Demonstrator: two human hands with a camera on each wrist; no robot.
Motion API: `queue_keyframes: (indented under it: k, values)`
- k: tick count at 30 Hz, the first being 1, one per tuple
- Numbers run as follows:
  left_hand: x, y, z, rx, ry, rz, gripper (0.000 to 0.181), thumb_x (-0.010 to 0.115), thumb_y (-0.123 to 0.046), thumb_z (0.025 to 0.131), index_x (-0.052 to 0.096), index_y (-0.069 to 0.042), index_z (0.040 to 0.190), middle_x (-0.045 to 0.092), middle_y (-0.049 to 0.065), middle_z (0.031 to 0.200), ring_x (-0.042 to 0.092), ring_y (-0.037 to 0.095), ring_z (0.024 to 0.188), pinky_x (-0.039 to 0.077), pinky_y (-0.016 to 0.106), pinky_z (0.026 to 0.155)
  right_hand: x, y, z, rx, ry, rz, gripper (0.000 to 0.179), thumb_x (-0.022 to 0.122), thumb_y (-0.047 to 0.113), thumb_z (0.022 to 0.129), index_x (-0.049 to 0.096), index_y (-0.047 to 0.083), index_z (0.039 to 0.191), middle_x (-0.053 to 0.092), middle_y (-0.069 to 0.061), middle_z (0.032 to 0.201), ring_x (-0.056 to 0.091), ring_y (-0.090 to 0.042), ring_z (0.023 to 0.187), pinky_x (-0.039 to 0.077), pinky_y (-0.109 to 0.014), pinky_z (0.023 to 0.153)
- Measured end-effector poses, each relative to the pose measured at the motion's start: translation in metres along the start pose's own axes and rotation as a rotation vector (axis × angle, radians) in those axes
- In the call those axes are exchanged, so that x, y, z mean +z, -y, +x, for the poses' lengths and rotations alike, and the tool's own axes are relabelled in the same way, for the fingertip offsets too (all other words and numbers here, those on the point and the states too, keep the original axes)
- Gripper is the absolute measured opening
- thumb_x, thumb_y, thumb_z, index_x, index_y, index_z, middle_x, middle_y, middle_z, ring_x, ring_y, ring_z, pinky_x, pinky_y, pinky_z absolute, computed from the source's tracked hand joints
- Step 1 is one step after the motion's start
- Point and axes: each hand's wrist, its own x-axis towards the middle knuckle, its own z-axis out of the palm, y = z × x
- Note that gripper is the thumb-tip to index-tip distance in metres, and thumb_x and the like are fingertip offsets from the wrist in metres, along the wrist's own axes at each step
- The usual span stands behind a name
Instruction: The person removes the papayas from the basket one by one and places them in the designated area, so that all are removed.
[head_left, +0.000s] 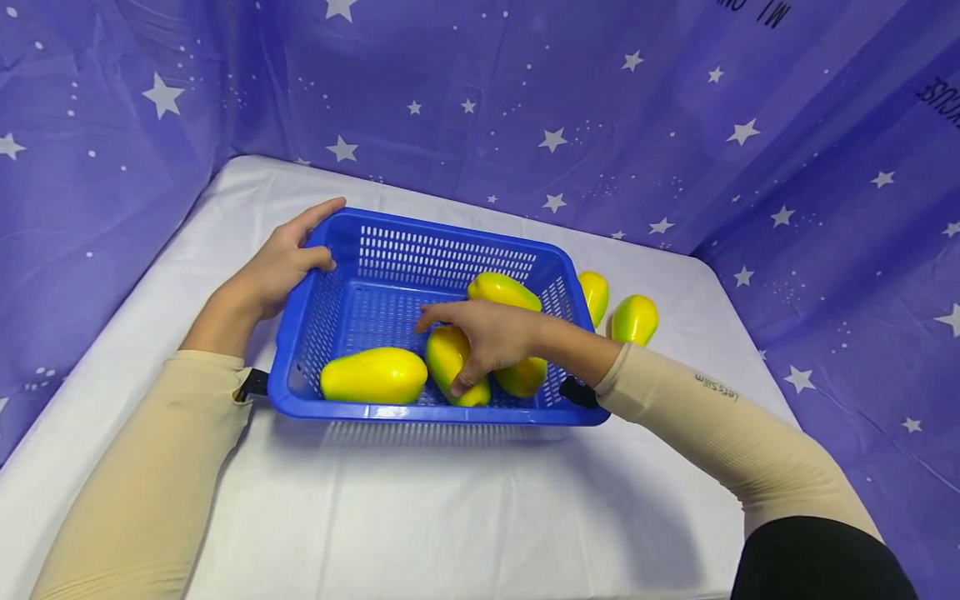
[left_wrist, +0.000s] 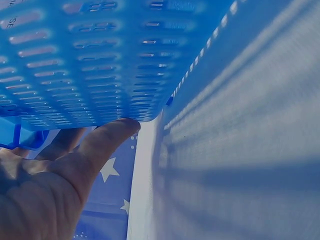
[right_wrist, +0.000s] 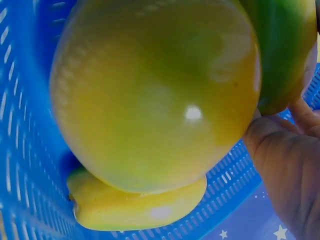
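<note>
A blue plastic basket [head_left: 442,411] with slotted walls stands on the table. My left hand [head_left: 272,265] grips its rim at the far left corner, with the thumb inside. In the left wrist view, fingers [left_wrist: 107,145] lie against the slotted wall. Inside the basket, my right hand [head_left: 501,333] grips a yellow-green papaya [head_left: 447,350] from above, thumb on the near side. A yellow papaya [head_left: 375,377] lies to its left. Another papaya [head_left: 523,379] sits under the right wrist and looms large in the right wrist view. One more papaya [head_left: 504,289] rests by the far wall.
Two papayas lie outside on the table, one papaya [head_left: 595,296] close to the basket's right wall and another papaya [head_left: 634,320] farther right. A white cloth [head_left: 450,517] covers the table. Purple star-patterned curtains [head_left: 450,75] surround it at the back and sides.
</note>
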Motion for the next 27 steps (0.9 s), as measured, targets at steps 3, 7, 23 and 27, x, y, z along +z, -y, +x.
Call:
queue_keyframes:
  k: [3, 7, 23, 27]
  values:
    - [0.0, -0.001, 0.0, 0.005, 0.001, -0.004, 0.079, 0.044, 0.002, 0.085, 0.027, -0.029, 0.155, 0.036, 0.013, 0.149, 0.046, 0.035, 0.117, 0.057, 0.033, 0.074, 0.0, 0.001, 0.0, -0.004, -0.018, 0.011, 0.072, 0.086, 0.029, 0.073, 0.052, 0.017, 0.135, 0.044, -0.002, 0.147, 0.046, -0.015, 0.125, 0.044, -0.033, 0.097]
    - [0.0, -0.001, 0.0, 0.007, 0.005, -0.013, 0.079, 0.044, 0.002, 0.085, 0.027, -0.029, 0.155, 0.037, 0.013, 0.148, 0.05, 0.035, 0.112, 0.058, 0.036, 0.072, 0.0, 0.0, 0.0, -0.022, -0.036, 0.04, 0.066, 0.086, 0.027, 0.073, 0.056, 0.017, 0.131, 0.056, 0.006, 0.127, 0.051, -0.011, 0.108, 0.047, -0.027, 0.089]
    - [0.001, 0.0, -0.002, 0.0, 0.012, -0.016, 0.079, 0.043, 0.002, 0.085, 0.025, -0.03, 0.155, 0.036, 0.013, 0.149, 0.049, 0.034, 0.114, 0.058, 0.037, 0.074, -0.015, -0.006, -0.007, -0.081, -0.079, 0.269, 0.062, 0.086, 0.021, 0.073, 0.061, 0.022, 0.13, 0.058, 0.011, 0.123, 0.053, -0.015, 0.108, 0.051, -0.032, 0.089]
    - [0.001, 0.0, -0.002, -0.002, 0.014, -0.027, 0.079, 0.043, 0.003, 0.085, 0.025, -0.03, 0.155, 0.036, 0.013, 0.149, 0.05, 0.035, 0.113, 0.058, 0.038, 0.073, -0.023, -0.008, -0.014, -0.155, -0.112, 0.403, 0.062, 0.086, 0.016, 0.072, 0.062, 0.02, 0.129, 0.058, 0.005, 0.127, 0.053, -0.019, 0.113, 0.05, -0.037, 0.092]
